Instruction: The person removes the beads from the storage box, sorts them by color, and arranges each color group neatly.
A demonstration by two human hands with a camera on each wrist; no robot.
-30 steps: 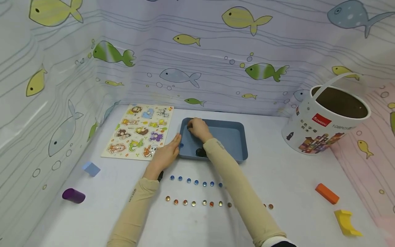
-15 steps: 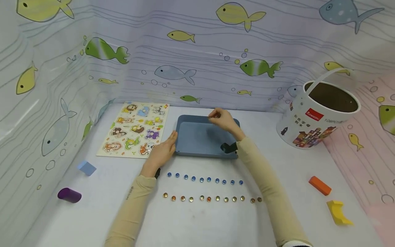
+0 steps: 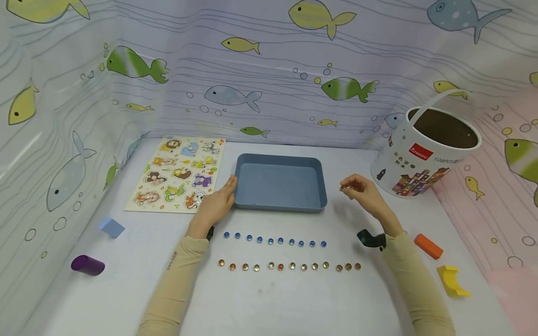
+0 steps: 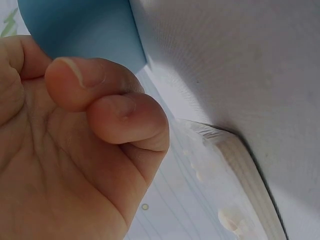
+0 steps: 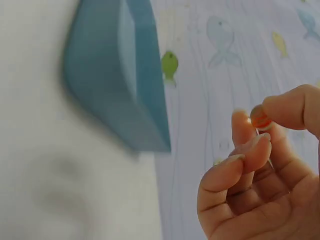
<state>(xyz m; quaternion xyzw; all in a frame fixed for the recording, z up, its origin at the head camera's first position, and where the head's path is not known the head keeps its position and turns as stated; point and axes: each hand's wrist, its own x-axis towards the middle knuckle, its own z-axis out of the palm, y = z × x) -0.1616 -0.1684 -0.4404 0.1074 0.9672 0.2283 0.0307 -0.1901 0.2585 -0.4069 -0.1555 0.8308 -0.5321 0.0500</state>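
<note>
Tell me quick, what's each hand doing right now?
Left hand: open, resting against the left side of the blue tray.
Right hand: pinching a small orange bead between thumb and fingertip, right of the tray.

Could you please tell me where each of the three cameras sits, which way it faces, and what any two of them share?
Head: worn on the head, looking forward and down at the table; both sleeved forearms, left hand against the blue tray, right hand raised to its right.
Left wrist: at the left hand, looking along the palm to the tray's corner and the puzzle board's edge.
Right wrist: at the right hand, whose fingertips pinch an orange bead; the tray lies beyond.
All three views share the tray.
</note>
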